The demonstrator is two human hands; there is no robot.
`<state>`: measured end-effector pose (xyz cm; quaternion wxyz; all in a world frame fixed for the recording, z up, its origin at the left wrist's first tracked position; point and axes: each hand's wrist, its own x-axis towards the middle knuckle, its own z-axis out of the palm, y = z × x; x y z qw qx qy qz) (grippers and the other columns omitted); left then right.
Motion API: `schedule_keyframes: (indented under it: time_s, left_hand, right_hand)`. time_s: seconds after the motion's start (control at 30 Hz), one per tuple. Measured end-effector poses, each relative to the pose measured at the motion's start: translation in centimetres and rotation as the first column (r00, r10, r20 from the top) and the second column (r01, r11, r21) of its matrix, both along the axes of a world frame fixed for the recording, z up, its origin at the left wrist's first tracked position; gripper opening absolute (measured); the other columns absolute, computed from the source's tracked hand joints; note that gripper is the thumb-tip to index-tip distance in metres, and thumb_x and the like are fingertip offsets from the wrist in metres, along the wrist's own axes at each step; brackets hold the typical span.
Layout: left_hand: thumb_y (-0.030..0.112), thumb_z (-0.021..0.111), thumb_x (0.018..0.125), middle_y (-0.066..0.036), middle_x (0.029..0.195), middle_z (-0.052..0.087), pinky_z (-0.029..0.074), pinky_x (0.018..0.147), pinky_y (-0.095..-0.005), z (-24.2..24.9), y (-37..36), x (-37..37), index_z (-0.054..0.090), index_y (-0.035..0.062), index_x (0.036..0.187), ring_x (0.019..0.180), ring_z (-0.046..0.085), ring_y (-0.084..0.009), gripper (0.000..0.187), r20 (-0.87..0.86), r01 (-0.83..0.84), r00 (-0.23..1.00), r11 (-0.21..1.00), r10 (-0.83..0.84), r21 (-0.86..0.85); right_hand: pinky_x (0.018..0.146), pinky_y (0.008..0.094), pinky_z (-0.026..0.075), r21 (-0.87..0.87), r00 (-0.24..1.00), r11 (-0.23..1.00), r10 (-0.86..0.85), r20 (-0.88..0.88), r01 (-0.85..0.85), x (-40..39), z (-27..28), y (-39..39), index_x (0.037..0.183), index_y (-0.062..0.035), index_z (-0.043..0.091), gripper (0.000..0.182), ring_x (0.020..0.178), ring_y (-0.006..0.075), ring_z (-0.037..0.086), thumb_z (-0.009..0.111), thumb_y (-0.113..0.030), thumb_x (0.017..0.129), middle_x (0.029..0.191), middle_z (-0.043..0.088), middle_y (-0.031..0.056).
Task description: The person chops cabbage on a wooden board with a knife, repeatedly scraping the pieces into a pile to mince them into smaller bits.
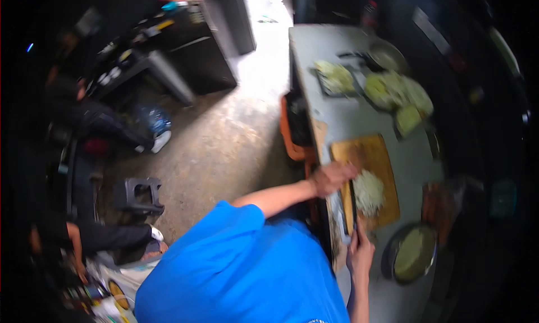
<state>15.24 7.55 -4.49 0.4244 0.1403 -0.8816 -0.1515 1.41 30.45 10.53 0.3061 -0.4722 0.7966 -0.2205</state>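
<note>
Fingers (350,169) of the left hand (330,179) reach the far end of one knife (353,202), their openness unclear; the right hand (360,249) has its grip closed round the handle. One loose pile of pale shreds (369,194) covers part of one wooden board (389,168) on the table (368,121), near one bowl (414,253)

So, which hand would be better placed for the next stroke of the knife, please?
Probably the right hand: it holds the knife by the handle, beside the shredded pile on the cutting board, while the left hand is near the blade's far end.
</note>
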Motion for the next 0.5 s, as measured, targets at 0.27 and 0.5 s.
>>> schedule_keyframes:
  time_s: [0.27, 0.5]
  left_hand:
    - [-0.003, 0.056, 0.082, -0.011, 0.137, 0.067, 0.045, 0.113, -0.0499, 0.5, 0.4, -1.1, 0.071, 0.0068, 0.126, 0.133, 0.06, -0.0315, 0.047, 0.123, -0.034, 0.992, 0.992, 0.019, 0.122]
    - [-0.003, 0.055, 0.082, -0.012, 0.138, 0.067, 0.043, 0.114, -0.0504, 0.7, 0.3, -0.9, 0.071, 0.0058, 0.127, 0.134, 0.059, -0.0341, 0.049, 0.112, -0.023, 0.994, 0.991, 0.008, 0.131]
  right_hand:
    - [0.067, 0.0515, 0.053, -0.031, 1.0, 0.999, -0.027, 0.012, 0.027, -1.3, -1.7, 0.7, 0.15, -0.0264, 0.054, 0.051, 0.066, 0.0434, 0.067, 0.06, -0.016, 0.101, 0.072, 0.065, 0.0255]
    - [0.066, 0.053, 0.055, -0.13, 0.991, 0.988, 0.074, -0.109, -0.088, -1.9, -7.3, 2.3, 0.153, -0.0304, 0.05, 0.055, 0.066, 0.0443, 0.067, 0.061, -0.02, 0.1, 0.07, 0.065, 0.0234]
